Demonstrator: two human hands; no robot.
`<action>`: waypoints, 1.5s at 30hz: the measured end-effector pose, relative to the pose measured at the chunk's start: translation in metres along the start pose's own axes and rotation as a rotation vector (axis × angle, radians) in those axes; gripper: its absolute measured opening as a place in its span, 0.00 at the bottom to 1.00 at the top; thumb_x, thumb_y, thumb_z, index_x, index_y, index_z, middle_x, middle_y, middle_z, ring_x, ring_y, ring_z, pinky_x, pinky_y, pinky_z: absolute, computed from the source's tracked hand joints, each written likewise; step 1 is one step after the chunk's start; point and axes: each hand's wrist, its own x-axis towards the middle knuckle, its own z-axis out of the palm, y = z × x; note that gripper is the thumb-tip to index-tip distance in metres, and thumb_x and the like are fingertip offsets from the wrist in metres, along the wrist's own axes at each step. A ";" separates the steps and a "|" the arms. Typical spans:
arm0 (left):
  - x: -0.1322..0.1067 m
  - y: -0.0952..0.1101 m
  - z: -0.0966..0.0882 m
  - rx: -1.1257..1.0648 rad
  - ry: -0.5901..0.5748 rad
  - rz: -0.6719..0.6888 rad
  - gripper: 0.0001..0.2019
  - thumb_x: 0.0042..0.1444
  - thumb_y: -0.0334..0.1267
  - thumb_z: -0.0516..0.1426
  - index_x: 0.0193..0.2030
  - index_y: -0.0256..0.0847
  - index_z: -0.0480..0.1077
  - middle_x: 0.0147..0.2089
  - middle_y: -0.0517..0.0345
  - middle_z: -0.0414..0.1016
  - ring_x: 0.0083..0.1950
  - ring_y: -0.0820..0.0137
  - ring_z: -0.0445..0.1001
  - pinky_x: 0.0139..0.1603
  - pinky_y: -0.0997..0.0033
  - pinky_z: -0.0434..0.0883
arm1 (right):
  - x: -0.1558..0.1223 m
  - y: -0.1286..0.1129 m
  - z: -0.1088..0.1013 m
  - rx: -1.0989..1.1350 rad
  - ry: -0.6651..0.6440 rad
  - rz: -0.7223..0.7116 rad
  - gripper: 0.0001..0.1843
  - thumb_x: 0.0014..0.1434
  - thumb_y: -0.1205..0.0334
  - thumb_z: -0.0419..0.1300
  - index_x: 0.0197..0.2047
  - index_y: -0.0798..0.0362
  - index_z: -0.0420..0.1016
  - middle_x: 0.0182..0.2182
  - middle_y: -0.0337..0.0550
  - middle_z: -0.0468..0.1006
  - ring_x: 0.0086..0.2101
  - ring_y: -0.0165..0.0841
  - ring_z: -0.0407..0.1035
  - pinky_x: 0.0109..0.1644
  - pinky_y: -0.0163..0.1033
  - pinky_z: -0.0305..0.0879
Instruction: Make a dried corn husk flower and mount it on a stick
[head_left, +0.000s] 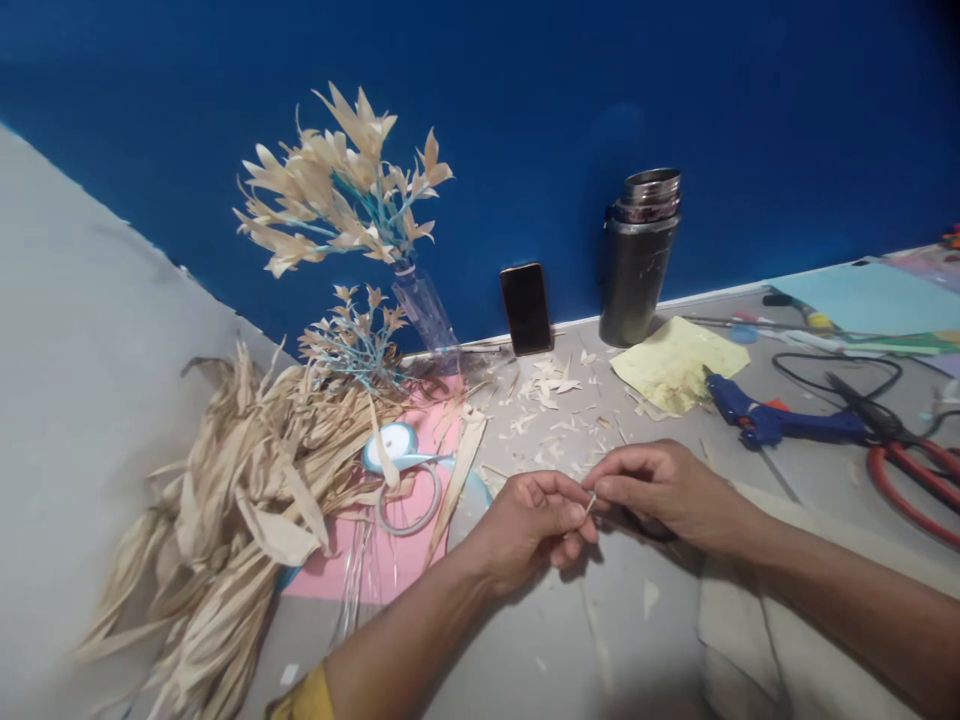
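The left hand (536, 520) and right hand (649, 485) met, fingertips pinched on a small pale strip (591, 503) above the table (517, 660) — apparently unfinished. Assembled flowers (337, 190) occupied a clear bottle (426, 308); leftward, dry husks (262, 470) lay loose — seemingly unworked.

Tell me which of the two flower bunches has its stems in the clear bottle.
The larger, higher bunch, rising from the neck of the clear bottle. The smaller bunch sits lower, left of that bottle, by the dried husks.
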 end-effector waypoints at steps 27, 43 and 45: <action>-0.008 -0.006 0.003 -0.027 -0.029 -0.083 0.19 0.42 0.46 0.72 0.32 0.32 0.73 0.21 0.58 0.73 0.16 0.78 0.67 0.14 0.81 0.60 | -0.007 -0.003 0.017 0.221 0.010 0.032 0.23 0.50 0.41 0.71 0.31 0.55 0.77 0.18 0.35 0.71 0.20 0.25 0.57 0.24 0.33 0.50; -0.014 -0.002 0.008 0.199 0.267 0.320 0.11 0.51 0.41 0.66 0.31 0.38 0.69 0.21 0.64 0.66 0.22 0.76 0.62 0.25 0.75 0.62 | -0.007 -0.002 0.013 0.101 0.150 -0.054 0.16 0.48 0.51 0.73 0.31 0.52 0.77 0.21 0.33 0.69 0.23 0.27 0.60 0.27 0.33 0.57; -0.016 -0.002 0.010 0.349 0.318 0.440 0.08 0.55 0.39 0.63 0.31 0.38 0.71 0.25 0.62 0.67 0.25 0.75 0.64 0.29 0.74 0.63 | -0.006 -0.002 0.014 0.097 0.180 -0.027 0.15 0.49 0.50 0.71 0.31 0.53 0.76 0.21 0.33 0.69 0.22 0.26 0.58 0.26 0.34 0.56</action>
